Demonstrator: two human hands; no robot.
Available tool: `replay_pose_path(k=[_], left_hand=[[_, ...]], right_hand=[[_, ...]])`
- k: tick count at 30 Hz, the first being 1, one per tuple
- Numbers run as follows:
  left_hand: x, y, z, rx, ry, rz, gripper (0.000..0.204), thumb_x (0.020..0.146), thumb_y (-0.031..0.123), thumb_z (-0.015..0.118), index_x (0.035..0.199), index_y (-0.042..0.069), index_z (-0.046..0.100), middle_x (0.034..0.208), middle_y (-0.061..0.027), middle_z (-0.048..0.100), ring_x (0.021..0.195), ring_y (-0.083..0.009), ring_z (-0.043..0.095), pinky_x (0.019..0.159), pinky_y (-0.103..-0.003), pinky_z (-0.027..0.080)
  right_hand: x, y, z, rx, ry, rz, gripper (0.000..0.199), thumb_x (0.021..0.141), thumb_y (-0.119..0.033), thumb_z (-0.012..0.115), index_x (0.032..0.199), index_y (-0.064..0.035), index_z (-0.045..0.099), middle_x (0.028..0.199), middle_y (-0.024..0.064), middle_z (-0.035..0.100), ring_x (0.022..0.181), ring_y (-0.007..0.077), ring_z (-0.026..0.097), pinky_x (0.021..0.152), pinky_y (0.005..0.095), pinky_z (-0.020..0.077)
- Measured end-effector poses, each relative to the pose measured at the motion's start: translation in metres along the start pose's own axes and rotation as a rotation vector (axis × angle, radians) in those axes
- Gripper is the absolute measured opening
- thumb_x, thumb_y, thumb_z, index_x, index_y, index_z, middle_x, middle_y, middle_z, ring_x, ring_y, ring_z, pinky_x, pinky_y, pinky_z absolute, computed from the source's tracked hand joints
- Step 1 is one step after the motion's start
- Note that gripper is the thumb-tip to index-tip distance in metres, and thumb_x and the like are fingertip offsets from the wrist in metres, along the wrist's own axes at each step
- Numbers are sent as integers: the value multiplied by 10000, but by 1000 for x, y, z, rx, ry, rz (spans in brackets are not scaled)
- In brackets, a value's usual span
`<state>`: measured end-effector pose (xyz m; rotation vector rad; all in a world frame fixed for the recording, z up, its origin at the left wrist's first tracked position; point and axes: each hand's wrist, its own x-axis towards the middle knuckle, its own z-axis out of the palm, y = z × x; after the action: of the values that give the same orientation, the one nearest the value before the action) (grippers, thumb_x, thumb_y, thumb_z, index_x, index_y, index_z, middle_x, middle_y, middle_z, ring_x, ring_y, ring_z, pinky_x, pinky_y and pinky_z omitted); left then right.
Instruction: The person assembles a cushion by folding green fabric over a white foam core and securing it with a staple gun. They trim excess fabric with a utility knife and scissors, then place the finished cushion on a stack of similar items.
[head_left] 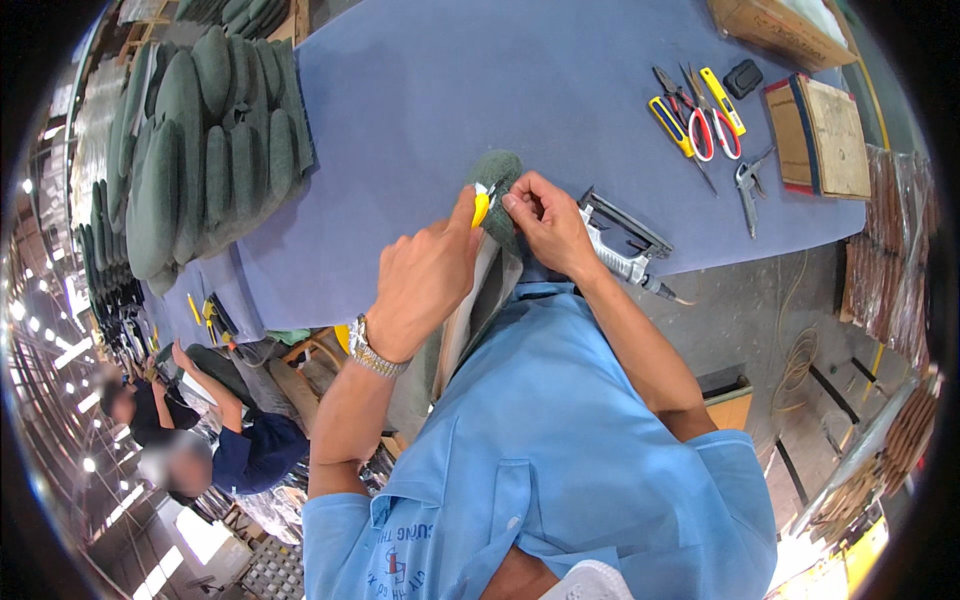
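A long, narrow piece padded in dark green fabric [497,165] lies over the near edge of the table, its other end running back against my body. My left hand [428,270], with a metal watch on the wrist, is closed around a yellow utility knife [481,209]. The knife's tip is at the fabric near the piece's far end. Just right of the blade, my right hand [550,225] pinches at the fabric's edge; what exactly lies between the fingertips is too small to tell. A staple gun [622,240] rests on the table beside my right wrist.
Stacked green padded pieces [215,150] fill the table's left side. At the back right lie scissors [712,130], pliers [672,88], a yellow screwdriver [675,130], another yellow cutter [722,100] and an air blow gun [748,190]. Boxes [818,135] stand beyond. Co-workers [250,450] are at lower left.
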<state>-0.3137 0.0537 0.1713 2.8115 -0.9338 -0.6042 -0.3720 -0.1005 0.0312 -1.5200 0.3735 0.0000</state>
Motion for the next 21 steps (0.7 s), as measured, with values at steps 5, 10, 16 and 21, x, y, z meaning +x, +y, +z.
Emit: replay_pose_path(k=[5,10,16,21], left_hand=[[4,0,0,54,-10,26,463,1021,271,579,1440,79,531,820,-197,725,692,-425,701,591,-528,542],[5,2,2,145,19,54,472,1008,267,598,1412,27,553,812,-172,730,661,-379,718,560,-482,563],[4,-5,3,136,28,83,422,1010,270,603,1353,27,567,757,-168,720,654,-386,716,553,-486,564],[10,-13,0,61,-121,25,419,1023,270,578,1404,116,500,828,-173,731,751,-438,705,640,-548,552]], right_hand=[[2,4,-1,1,-15,18,191,1002,-222,656,931,-51,610,689,22,610,617,100,580,587,296,463],[3,7,-1,13,-21,9,192,1004,-228,652,936,-54,609,687,14,604,623,100,576,589,299,461],[7,13,2,78,-27,5,193,1004,-223,651,936,-49,603,708,8,600,636,97,574,596,297,459],[6,5,-1,9,-65,34,187,1044,-219,625,948,-70,565,775,-50,519,688,50,462,618,242,392]])
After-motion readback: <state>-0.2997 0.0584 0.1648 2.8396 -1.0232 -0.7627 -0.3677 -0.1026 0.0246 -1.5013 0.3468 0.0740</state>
